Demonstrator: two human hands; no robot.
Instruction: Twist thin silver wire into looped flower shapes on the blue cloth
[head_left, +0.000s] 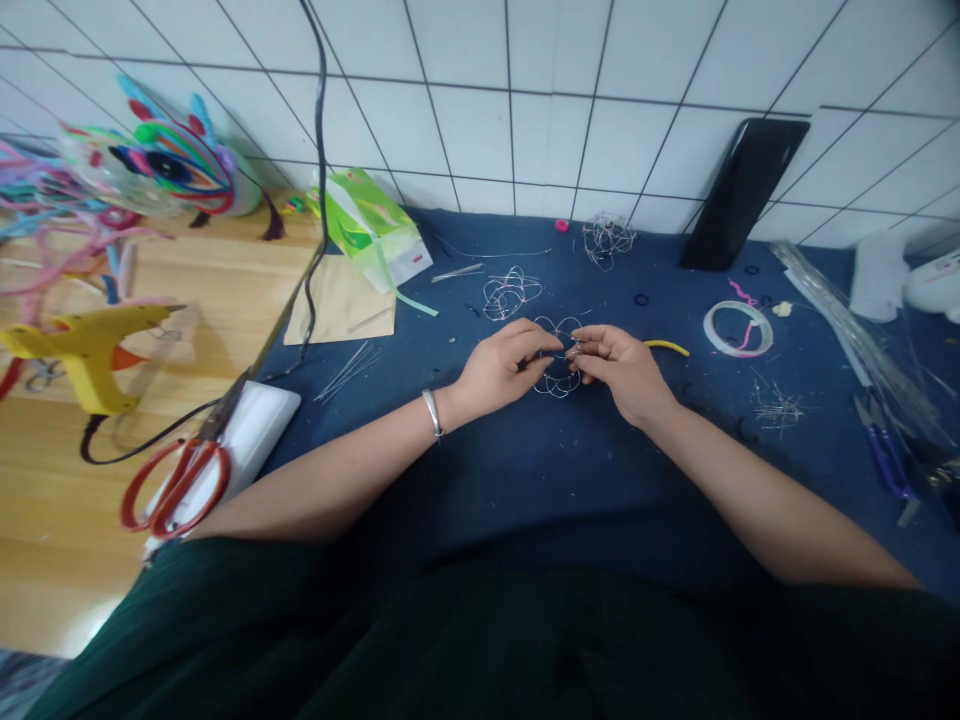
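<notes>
A looped wire ornament [556, 386], thin and silvery, is held between my two hands above the dark blue cloth [495, 470]. My left hand [510, 362] pinches its left side, thumb and fingertips close together. On the right, my right hand [616, 368] grips the other side with thumb and fingers bent inward. Rounded wire loops show above and below the fingertips; the part inside the grips is hidden. Just beyond my left hand lies another looped wire piece [512, 293], and a tangled wire ball [608, 240] rests near the wall.
Red-handled scissors [180, 490] lie over a white box at left, near a yellow glue gun [105, 350]. A black phone [742, 195] leans on the tiled wall. At right are a white ring spool [739, 330], wire scraps [778, 408] and blue-handled pliers [885, 450].
</notes>
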